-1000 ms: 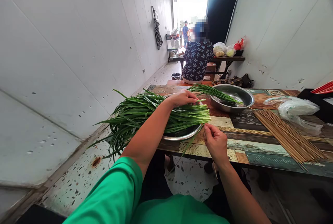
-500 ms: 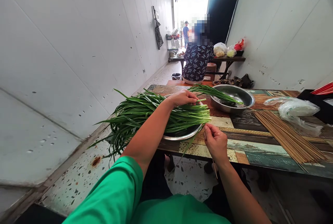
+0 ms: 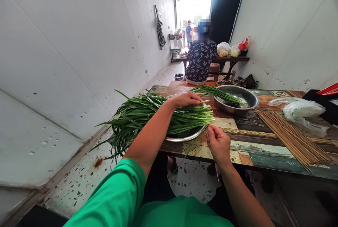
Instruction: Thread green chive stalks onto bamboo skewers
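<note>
A thick bunch of garlic chives (image 3: 148, 111) lies over a metal basin (image 3: 185, 139), pale stem ends to the right, leaves trailing off the left side. My left hand (image 3: 186, 98) reaches over the bunch, thumb and fingers pinched on the pale end of one chive stalk (image 3: 204, 101). Just right of the stem ends is my right hand (image 3: 219, 144), closed around a thin bamboo skewer (image 3: 217, 171), whose lower end sticks out beneath the palm. A loose green leaf (image 3: 192, 147) hangs near its fingertips. What the right fingertips pinch besides the skewer is hidden.
A second metal basin (image 3: 250, 97) has skewered chives (image 3: 224, 95) across its rim. Many bamboo skewers (image 3: 293, 139) lie at right, near a plastic bag (image 3: 302, 111) and a black box (image 3: 319, 102). Beyond the patterned table (image 3: 277, 155), a person (image 3: 200, 60) sits facing away.
</note>
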A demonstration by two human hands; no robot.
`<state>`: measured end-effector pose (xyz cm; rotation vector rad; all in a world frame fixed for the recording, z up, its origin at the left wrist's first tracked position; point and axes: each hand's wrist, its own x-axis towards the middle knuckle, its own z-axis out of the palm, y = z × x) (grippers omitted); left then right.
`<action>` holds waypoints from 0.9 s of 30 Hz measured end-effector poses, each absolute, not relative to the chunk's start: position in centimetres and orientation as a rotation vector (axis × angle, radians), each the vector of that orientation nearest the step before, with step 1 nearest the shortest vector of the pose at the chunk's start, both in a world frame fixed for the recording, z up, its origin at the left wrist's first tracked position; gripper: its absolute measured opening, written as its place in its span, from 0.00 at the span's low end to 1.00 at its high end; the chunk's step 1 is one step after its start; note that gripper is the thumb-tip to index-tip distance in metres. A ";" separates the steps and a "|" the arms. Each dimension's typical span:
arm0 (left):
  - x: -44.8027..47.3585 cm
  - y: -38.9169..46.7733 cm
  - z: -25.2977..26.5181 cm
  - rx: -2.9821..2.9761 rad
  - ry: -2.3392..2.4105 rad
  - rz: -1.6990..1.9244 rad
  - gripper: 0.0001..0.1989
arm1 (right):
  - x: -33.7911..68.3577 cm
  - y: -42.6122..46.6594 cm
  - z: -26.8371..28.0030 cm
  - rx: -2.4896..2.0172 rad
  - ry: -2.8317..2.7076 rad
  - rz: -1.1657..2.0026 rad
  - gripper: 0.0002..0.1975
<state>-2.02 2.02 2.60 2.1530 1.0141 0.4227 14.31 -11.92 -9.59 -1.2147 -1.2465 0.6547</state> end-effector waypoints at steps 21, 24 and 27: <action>-2.3 1.1 3.2 2.036 0.935 0.426 0.15 | 14.9 -11.8 -8.9 -1.166 -1.177 0.886 0.19; -2.0 1.6 2.7 2.015 0.954 0.466 0.15 | 15.1 -12.0 -8.9 -1.121 -1.207 0.982 0.20; -1.8 2.7 2.4 2.140 1.068 0.441 0.14 | 15.1 -12.4 -9.5 -1.159 -1.289 0.821 0.18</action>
